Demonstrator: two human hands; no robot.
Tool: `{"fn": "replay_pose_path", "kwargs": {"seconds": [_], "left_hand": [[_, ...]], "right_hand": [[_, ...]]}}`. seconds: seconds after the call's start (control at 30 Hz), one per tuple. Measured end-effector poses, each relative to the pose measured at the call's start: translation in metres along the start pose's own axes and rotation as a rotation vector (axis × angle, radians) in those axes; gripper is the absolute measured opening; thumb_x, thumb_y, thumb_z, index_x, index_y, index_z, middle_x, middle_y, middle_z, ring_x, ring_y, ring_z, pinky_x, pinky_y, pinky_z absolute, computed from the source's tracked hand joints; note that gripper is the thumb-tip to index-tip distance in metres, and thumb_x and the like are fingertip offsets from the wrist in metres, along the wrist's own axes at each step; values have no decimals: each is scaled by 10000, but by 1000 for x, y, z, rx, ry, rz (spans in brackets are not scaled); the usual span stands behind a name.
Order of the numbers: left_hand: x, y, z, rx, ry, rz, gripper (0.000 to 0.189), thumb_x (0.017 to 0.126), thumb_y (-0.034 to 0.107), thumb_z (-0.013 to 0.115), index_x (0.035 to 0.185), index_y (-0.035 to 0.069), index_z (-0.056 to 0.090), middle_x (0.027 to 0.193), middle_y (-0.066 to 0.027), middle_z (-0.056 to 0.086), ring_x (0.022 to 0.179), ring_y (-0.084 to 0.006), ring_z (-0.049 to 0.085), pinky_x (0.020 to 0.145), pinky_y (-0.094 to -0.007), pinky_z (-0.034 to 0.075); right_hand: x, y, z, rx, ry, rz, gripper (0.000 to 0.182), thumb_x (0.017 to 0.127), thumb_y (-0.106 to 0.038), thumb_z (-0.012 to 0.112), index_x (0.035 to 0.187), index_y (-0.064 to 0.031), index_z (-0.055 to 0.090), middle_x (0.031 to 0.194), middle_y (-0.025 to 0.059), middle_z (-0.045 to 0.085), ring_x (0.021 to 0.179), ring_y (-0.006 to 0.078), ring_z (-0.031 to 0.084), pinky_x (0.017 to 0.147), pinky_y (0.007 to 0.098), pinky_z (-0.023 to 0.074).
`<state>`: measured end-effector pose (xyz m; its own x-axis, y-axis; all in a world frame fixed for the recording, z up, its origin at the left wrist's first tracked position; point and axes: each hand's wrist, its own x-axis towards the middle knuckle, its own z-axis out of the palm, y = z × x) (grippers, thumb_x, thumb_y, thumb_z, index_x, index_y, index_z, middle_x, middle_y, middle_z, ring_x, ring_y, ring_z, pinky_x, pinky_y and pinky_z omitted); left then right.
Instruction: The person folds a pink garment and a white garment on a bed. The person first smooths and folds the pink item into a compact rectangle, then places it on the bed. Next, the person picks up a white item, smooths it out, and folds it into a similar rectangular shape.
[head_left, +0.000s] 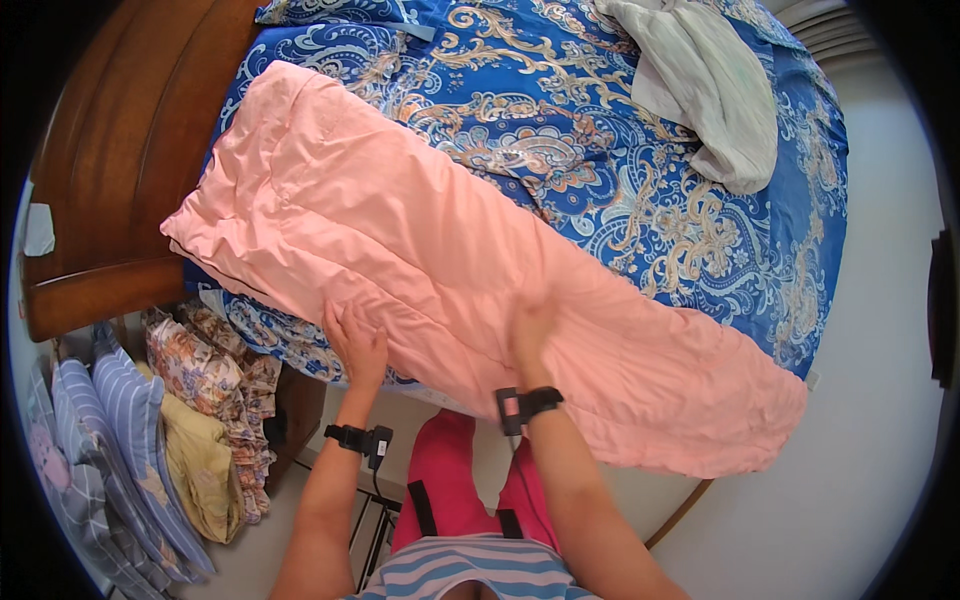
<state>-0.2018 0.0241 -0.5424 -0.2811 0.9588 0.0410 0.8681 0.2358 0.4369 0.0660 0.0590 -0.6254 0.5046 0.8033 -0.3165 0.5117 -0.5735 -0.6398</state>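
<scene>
A pink quilt (420, 217), folded into a long strip, lies slantwise across a bed with a blue paisley-patterned sheet (540, 150). Its far left end reaches the wooden headboard, and its right end hangs over the bed's near right corner. My left hand (358, 345) rests on the quilt's near edge, fingers apart and flat on the cloth. Over the quilt's middle is my right hand (534, 326), blurred by motion; whether its fingers pinch the fabric cannot be made out. Both wrists wear black straps with small devices and cables.
A crumpled whitish cloth (705, 97) lies on the bed's far right. The brown wooden headboard (127, 150) stands at left. Below it hang or stack several folded textiles, among them a striped blue one (135, 405), a yellow one (196, 465) and a floral one (199, 360). A black metal rack (367, 525) stands near my legs.
</scene>
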Motion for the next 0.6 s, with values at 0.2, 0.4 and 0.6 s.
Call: {"fn": "replay_pose_path", "kwargs": {"seconds": [0.2,0.4,0.6], "left_hand": [[10,-23,-15,-123,-43,-51,744,745,54,713,1400,-1,362,1491,-275,201,1376,-458,224,1127,-501,236],[23,-39,-45,-118,-42,-110,756,765,65,705,1421,8,332,1487,-282,201,1376,-453,235,1126,-496,244],[48,-61,-58,-101,-115,-104,759,791,97,712,1431,2,314,1498,-281,186,1389,-448,214,1132,-497,230]], "right_hand": [[-50,-125,31,445,-482,-346,478,774,-209,711,1189,-14,577,1097,220,607,1050,367,559,945,470,419],[-18,-51,26,-19,130,-213,556,782,-213,710,1252,25,534,1261,241,548,1174,412,498,985,500,398],[-60,-159,82,600,-787,-479,545,842,-226,691,1328,-45,526,1398,173,479,1278,328,465,1031,416,392]]}}
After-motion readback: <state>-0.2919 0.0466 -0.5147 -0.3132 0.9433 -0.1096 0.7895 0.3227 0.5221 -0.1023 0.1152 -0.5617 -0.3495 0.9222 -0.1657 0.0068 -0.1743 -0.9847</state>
